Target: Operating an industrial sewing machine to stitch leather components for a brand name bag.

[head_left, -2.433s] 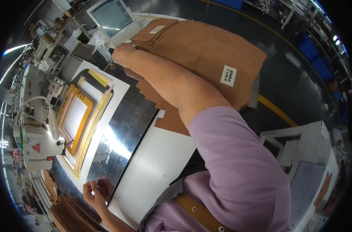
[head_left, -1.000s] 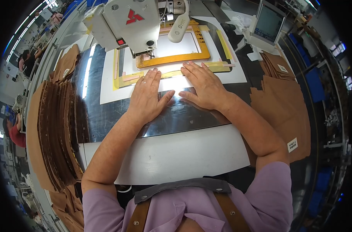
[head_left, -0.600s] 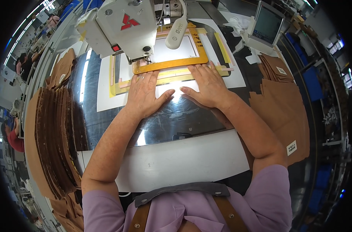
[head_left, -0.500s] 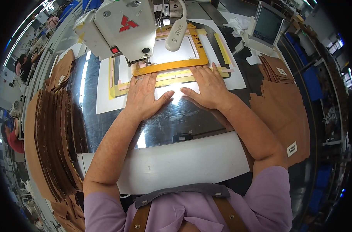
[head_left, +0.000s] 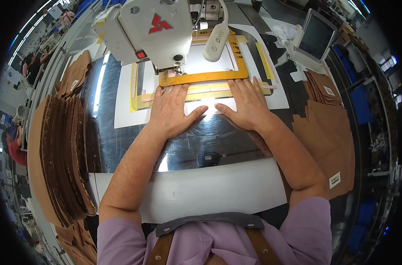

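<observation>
Left hand (head_left: 169, 108) and right hand (head_left: 248, 104) palm-down, thumbs spread, fingertips at near edge of orange frame (head_left: 205, 78). Sewing machine (head_left: 154, 37) overhangs frame's near-left corner.

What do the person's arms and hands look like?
The left hand and right hand wear no gloves. Something small and shiny, perhaps a ring, shows on the left one. The forearms are bare, with no watch or bracelet. The short sleeves are plain light purple.
</observation>
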`<state>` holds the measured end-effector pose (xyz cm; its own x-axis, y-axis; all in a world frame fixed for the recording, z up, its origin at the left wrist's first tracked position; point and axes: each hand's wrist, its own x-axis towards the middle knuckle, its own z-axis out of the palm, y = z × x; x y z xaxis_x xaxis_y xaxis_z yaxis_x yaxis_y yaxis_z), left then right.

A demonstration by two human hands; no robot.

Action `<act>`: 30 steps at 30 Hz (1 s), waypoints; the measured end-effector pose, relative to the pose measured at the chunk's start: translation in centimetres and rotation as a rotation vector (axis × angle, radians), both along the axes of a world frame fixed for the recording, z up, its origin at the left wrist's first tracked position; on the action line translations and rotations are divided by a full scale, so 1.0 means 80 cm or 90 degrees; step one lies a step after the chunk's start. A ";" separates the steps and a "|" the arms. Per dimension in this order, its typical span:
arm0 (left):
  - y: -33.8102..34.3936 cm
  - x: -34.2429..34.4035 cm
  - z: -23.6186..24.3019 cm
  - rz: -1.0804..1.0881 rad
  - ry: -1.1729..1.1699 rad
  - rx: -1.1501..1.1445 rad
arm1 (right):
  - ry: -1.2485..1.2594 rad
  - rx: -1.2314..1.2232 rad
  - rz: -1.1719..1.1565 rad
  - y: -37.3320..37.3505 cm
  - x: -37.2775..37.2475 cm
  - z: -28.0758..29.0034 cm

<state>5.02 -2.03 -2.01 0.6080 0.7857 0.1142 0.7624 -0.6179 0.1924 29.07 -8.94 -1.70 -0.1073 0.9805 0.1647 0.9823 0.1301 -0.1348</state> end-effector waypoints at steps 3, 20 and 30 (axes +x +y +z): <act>0.004 0.001 0.002 0.014 0.002 -0.018 | 0.000 0.003 0.003 0.001 -0.001 0.000; -0.005 -0.041 0.005 0.106 0.004 0.129 | -0.063 -0.031 -0.031 0.002 -0.011 0.005; 0.024 -0.289 0.205 0.466 0.126 0.270 | 0.043 0.088 -0.193 0.014 0.048 -0.034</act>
<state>-18.09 -0.08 14.38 0.0065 0.9022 0.4313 0.9914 0.0506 -0.1210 32.95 -7.84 -4.38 0.2016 0.9341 0.2946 0.9684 -0.1450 -0.2031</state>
